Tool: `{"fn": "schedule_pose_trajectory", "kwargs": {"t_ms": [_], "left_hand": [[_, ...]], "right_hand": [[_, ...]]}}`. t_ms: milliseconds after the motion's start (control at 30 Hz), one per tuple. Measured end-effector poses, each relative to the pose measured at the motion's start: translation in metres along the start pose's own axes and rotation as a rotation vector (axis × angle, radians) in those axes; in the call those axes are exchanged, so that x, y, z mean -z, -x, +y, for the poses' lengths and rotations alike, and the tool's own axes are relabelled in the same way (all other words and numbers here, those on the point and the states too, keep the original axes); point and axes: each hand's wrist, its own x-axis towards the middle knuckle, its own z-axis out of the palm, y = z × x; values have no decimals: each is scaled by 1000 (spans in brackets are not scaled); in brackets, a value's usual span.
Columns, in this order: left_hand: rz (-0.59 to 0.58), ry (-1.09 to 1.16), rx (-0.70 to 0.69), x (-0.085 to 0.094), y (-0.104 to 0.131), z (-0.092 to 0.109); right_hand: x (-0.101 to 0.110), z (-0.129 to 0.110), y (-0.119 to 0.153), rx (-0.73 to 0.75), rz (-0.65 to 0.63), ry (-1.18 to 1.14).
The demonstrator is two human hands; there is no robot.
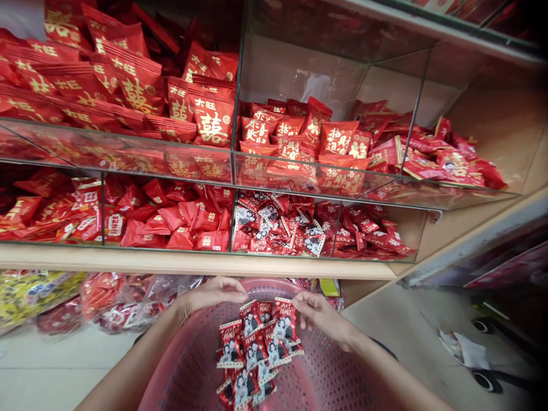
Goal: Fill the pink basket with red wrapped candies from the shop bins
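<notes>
Several red packets (254, 345) lie piled in your pink basket (177, 359). Your left hand (214, 292) curls over its rim, your right hand (320, 317) nearly closed at one packet's edge; whether either grips, I cannot tell.

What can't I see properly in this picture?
In the head view:
Pink basket: near rim cut off by the bottom edge.
Red couple-print packets in it: lower ones covered by upper ones.
Left forearm: cut off by bottom edge.
White item, lower right: too blurred to name.
</notes>
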Motion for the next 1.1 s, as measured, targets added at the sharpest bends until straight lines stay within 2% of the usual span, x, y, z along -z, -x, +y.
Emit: {"fn": "schedule_pose_trajectory", "kwargs": {"t_ms": [133,433,600,733,833,900,1000,1100], "left_hand": [[5,-4,-4,-1,0,2],[16,-39,-1,-1,2,4],[5,-34,2,2,0,-1],[-6,-30,3,3,-3,-6],[0,-28,2,3,-2,-6],[5,-31,0,2,-1,-4],[10,-21,-1,0,1,-1],[19,-9,9,-1,2,1]], "right_hand": [[6,14,-14,42,-28,108],[-12,13,-45,59,-63,191],[-17,22,-53,89,-30,278],[-20,24,-52,135,47,380],[-19,12,-42,164,112,464],[-17,-2,-31,196,162,606],[-13,-31,-11,243,215,876],[-3,-64,7,282,251,982]]}}
